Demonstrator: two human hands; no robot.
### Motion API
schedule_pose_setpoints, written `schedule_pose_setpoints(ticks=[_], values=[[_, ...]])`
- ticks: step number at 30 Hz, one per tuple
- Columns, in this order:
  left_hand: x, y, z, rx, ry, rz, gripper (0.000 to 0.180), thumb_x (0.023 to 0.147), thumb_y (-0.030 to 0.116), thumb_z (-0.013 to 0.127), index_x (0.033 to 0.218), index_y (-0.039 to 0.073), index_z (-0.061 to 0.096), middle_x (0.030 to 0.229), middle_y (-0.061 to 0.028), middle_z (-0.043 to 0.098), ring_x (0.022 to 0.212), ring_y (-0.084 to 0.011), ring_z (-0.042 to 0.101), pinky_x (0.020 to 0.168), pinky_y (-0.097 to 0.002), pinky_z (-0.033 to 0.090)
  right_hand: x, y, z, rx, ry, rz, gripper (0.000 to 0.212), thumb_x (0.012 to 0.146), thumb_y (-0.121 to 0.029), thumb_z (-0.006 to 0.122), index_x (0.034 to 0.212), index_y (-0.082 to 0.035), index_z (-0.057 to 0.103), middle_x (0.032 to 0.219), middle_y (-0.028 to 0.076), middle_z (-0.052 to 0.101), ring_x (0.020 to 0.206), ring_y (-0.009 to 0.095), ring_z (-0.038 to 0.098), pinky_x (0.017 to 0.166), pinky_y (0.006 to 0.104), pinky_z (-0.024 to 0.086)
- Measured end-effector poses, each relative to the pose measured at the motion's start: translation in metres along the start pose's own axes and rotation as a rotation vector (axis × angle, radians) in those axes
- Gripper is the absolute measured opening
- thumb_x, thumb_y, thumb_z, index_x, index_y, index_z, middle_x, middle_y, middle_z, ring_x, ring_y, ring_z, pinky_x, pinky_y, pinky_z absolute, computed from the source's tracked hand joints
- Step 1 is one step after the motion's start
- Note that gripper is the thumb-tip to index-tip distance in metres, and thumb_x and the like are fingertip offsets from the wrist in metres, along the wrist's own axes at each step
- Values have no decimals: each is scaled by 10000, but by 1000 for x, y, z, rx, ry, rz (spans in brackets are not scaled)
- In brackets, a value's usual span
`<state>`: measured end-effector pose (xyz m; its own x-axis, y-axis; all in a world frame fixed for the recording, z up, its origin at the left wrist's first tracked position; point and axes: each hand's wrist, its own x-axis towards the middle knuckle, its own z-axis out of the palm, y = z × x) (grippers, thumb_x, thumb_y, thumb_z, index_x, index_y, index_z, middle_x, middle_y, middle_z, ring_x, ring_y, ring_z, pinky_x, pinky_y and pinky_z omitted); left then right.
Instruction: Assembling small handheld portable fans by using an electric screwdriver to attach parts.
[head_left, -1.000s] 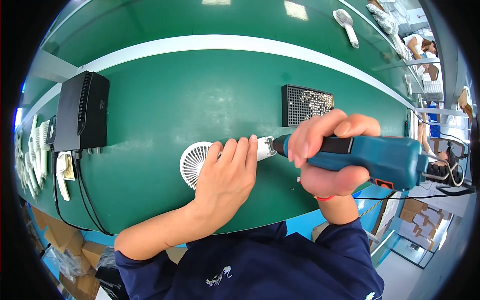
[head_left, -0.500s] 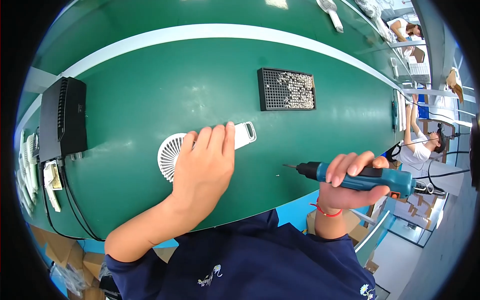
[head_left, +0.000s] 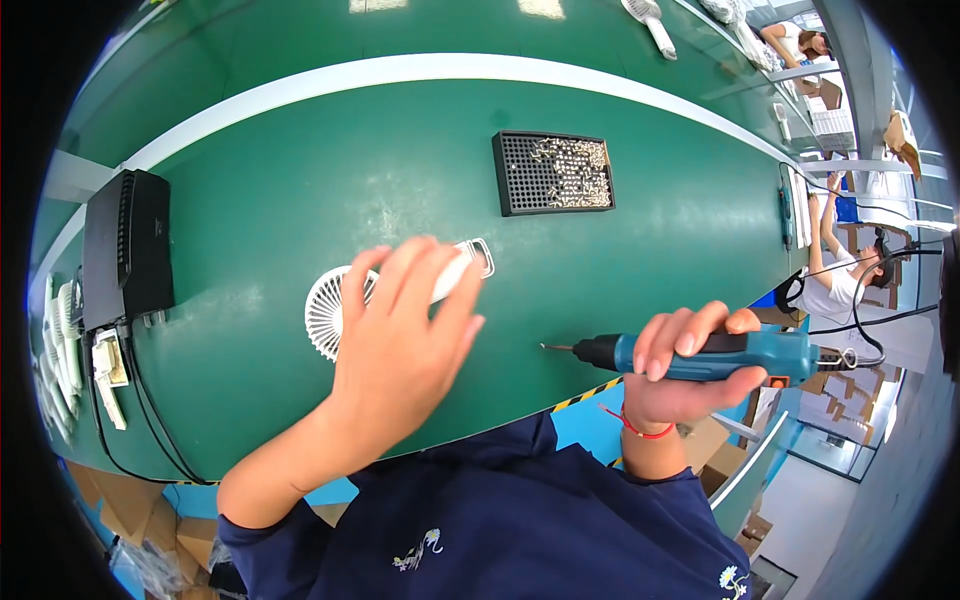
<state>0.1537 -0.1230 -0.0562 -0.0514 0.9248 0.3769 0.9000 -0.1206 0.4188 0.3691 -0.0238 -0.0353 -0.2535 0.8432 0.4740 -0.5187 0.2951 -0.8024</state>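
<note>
A white handheld fan [head_left: 326,312] lies on the green bench, its round slatted head to the left and a loop at its handle end. My left hand [head_left: 400,325] is over the fan's middle, fingers apart and slightly blurred, hiding part of it. Whether the fingertips touch the fan I cannot tell. In my right hand [head_left: 675,365] is a teal and black electric screwdriver [head_left: 745,357], held level with its bit pointing left. At the bit's tip shows a tiny pale speck, seemingly a screw [head_left: 543,346].
Beyond the hands sits a black screw tray [head_left: 510,180] with many small screws heaped at its right side. A black box [head_left: 145,245] with cables stands at left, near several white fans [head_left: 62,350]. Another screwdriver [head_left: 787,210] lies far right. Two people work farther off.
My left hand has loosened from the fan, its fingers spreading. The screwdriver has moved left, bringing its bit tip to the small screw that lay on the bench. The view has shifted slightly.
</note>
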Motion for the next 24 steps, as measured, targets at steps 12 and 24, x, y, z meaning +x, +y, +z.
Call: schedule_pose_setpoints(ticks=[12,24], values=[[-29,12,36,-753,-109,-44,162,705,64,795,829,61,692,750,-20,527,687,-181,487,664,-297,383,7,-13,27,232,-113,110,547,955,-575,436,1201,-87,448,817,87,552,493,175,549,408,309,482],[-41,13,39,-1118,-171,-352,110,769,36,769,874,48,740,748,-13,575,636,-98,509,550,-242,410,11,-10,33,204,-113,22,517,984,-516,416,1167,-36,472,817,76,549,457,123,502,362,248,430]])
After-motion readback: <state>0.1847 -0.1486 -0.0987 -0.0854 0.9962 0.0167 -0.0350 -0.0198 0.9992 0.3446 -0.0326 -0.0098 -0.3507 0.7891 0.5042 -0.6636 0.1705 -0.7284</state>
